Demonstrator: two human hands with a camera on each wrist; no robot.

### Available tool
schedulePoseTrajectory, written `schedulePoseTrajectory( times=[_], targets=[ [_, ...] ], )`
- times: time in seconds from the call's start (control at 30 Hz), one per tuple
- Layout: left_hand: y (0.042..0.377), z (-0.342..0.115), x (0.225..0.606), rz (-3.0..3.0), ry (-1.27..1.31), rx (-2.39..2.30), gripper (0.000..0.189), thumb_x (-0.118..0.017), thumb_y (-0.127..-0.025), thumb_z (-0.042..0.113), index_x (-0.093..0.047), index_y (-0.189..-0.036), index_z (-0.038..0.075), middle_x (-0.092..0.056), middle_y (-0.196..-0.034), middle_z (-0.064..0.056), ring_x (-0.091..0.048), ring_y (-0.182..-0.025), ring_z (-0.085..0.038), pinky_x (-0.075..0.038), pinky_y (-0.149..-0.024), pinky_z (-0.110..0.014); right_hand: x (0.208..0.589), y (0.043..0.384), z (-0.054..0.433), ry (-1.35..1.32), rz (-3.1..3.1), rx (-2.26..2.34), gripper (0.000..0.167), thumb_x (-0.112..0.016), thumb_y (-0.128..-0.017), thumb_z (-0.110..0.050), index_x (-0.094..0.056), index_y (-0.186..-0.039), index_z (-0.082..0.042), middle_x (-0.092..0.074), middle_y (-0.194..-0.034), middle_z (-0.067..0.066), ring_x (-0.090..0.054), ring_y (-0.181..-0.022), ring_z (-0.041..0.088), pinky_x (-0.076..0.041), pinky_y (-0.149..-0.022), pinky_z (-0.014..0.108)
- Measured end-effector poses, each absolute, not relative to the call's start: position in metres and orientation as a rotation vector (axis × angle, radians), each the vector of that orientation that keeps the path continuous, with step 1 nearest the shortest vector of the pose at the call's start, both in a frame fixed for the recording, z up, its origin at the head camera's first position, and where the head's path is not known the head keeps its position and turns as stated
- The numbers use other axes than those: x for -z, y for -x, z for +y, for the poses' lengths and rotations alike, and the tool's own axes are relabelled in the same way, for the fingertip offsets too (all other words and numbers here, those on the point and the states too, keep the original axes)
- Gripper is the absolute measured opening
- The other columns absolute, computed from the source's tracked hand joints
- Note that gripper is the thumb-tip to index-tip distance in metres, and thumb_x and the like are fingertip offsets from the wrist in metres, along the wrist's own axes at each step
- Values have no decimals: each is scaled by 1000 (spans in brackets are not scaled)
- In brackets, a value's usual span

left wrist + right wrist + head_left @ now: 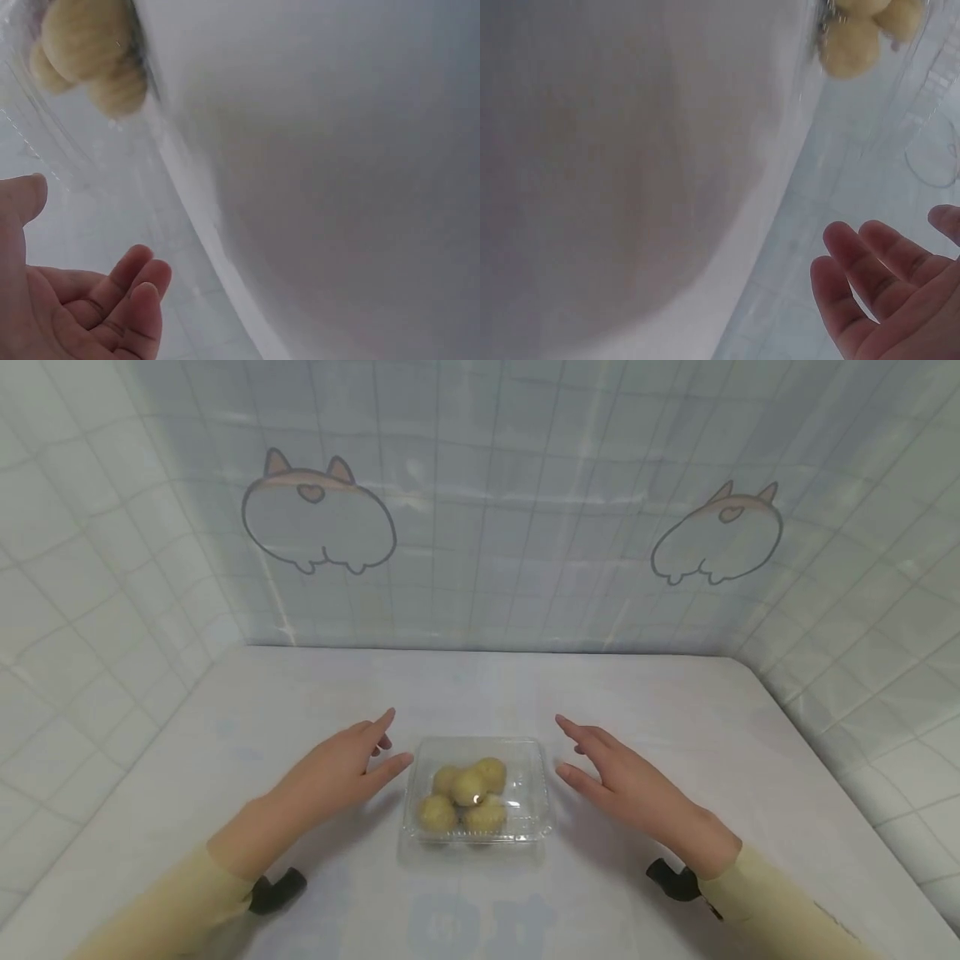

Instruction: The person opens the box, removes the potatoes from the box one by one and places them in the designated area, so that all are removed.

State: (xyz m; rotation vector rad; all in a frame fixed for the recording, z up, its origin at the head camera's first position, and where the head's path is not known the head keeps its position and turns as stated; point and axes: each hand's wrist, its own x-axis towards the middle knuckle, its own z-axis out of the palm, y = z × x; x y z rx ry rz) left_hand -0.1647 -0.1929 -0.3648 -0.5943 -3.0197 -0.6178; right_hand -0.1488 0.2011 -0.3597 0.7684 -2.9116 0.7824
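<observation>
- On the counter, between your left grip and your right grip, stood the clear container, with five round yellow pieces visible inside.
- Both grips were relaxed and empty, near its sides, not touching.
- The pieces were already inside and the lid looked closed; whether you had work left, I could not tell.

Head view high, wrists' nearer — container seemingly shared

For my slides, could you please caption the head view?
Left hand and right hand flank a clear container of round yellowish items on a white table.
</observation>
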Motion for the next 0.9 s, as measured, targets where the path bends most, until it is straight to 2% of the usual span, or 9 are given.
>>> schedulePoseTrajectory(
  times=[0.13,0.43,0.67,0.9],
  targets=[
    [153,-190,365,-3010,628,658,89,-41,-94,71,-32,-154,5,-63,-118,-4,-62,-92,-17,-49,-86,-44,362,137,199,-807,-2896,-803,66,-47,-99,-59,-25,-156,-36,-47,-140,-8,-55,-119,13,-49,-92,40],
    [130,-184,369,-2969,699,832,77,-48,-96,63,-41,-151,10,-60,-121,3,-61,-103,-11,-51,-82,-36,367,110,195,-882,-2891,-808,60,-48,-100,-56,-31,-154,-36,-42,-145,-14,-51,-124,7,-45,-99,40],
    [110,-176,367,-2963,725,973,71,-54,-95,59,-44,-150,15,-58,-125,6,-61,-102,-8,-52,-76,-27,372,93,197,-941,-2849,-702,57,-53,-100,-51,-39,-151,-32,-41,-146,-15,-47,-129,8,-46,-99,38],
    [100,-168,363,-2986,718,1004,71,-54,-95,60,-46,-149,15,-52,-131,5,-60,-94,-4,-51,-71,-25,371,83,197,-939,-2835,-662,59,-55,-98,-53,-42,-150,-31,-42,-146,-13,-47,-129,9,-47,-97,39]
  ],
)
